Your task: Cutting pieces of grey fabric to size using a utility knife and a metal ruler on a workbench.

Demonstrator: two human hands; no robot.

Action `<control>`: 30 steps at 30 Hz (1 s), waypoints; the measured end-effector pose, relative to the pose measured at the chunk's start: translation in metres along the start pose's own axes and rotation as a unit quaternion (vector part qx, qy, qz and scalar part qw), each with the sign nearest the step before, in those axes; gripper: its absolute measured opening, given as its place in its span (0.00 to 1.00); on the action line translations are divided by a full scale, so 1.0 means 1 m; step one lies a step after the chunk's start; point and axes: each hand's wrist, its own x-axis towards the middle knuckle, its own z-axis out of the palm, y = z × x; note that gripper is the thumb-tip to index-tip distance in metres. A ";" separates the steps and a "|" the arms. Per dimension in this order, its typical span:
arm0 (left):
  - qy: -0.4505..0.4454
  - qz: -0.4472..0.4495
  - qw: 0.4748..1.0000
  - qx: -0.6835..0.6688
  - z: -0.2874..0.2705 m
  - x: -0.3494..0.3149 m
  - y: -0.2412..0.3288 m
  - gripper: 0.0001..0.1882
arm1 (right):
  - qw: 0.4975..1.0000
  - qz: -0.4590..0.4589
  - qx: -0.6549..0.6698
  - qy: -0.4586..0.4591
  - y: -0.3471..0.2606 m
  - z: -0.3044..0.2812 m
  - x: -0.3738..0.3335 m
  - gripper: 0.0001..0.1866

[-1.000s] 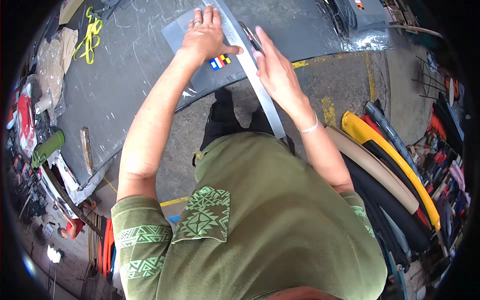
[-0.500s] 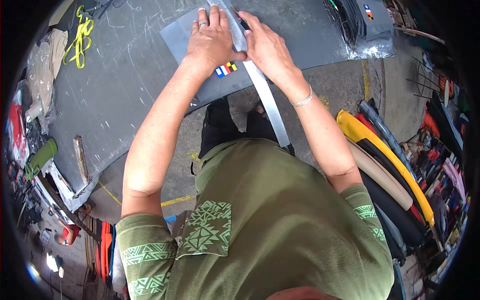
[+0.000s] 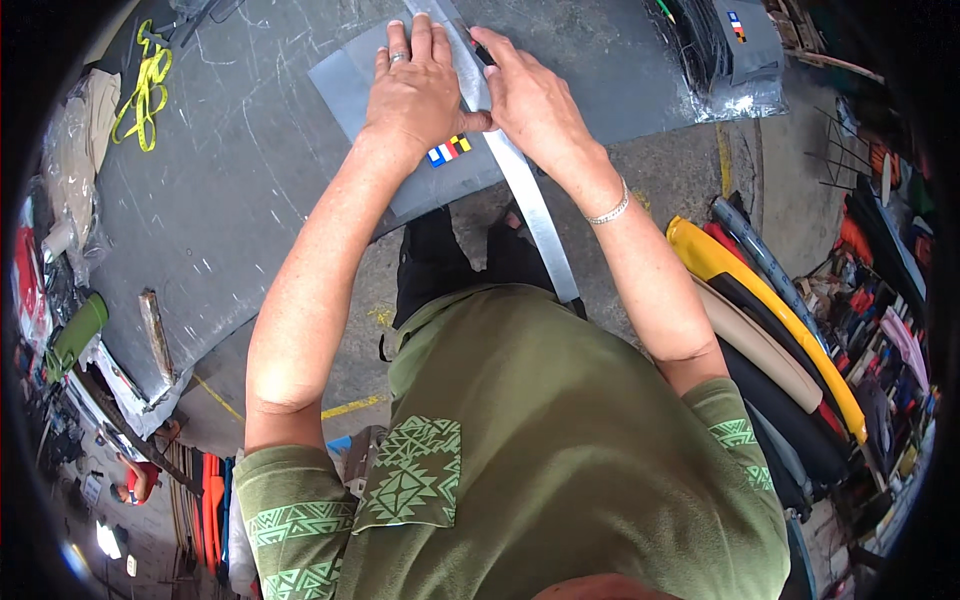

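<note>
My left hand (image 3: 415, 100) lies flat with outstretched fingers on a grey sheet (image 3: 345, 80), its thumb reaching across to a long metal straightedge (image 3: 530, 205). The straightedge crosses the sheet, and its near end sticks out past the table edge toward my shirt. Close against its right side, my right hand (image 3: 540, 110) is closed around a small black-and-red tool (image 3: 482, 50). Most of that tool is hidden by the fingers, and its tip cannot be made out. A colourful checked label (image 3: 449, 151) shows on the sheet just below my left hand.
The dark, scratched table (image 3: 230, 190) carries a yellow tape measure (image 3: 147, 90), a worn stick (image 3: 156, 335) and plastic-wrapped material (image 3: 90, 170). Black sheets with a label (image 3: 735, 50) lie at its right end. Rolls of material, one yellow (image 3: 770, 320), stand to my right.
The view has shifted slightly. Both hands keep nearly the same place on the sheet and straightedge, and the small tool stays in my right hand.
</note>
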 end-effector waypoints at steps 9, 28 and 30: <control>-0.130 -0.014 0.991 0.024 -0.012 0.004 0.003 0.66 | 1.000 0.006 -0.002 -0.028 -0.002 -0.004 0.002 0.23; -0.141 -0.029 0.989 0.016 -0.040 0.007 0.017 0.64 | 0.991 0.063 -0.032 -0.117 -0.024 -0.030 -0.021 0.24; -0.143 -0.031 0.989 0.016 -0.017 0.005 0.007 0.65 | 0.994 0.030 -0.051 -0.089 -0.017 -0.028 -0.035 0.27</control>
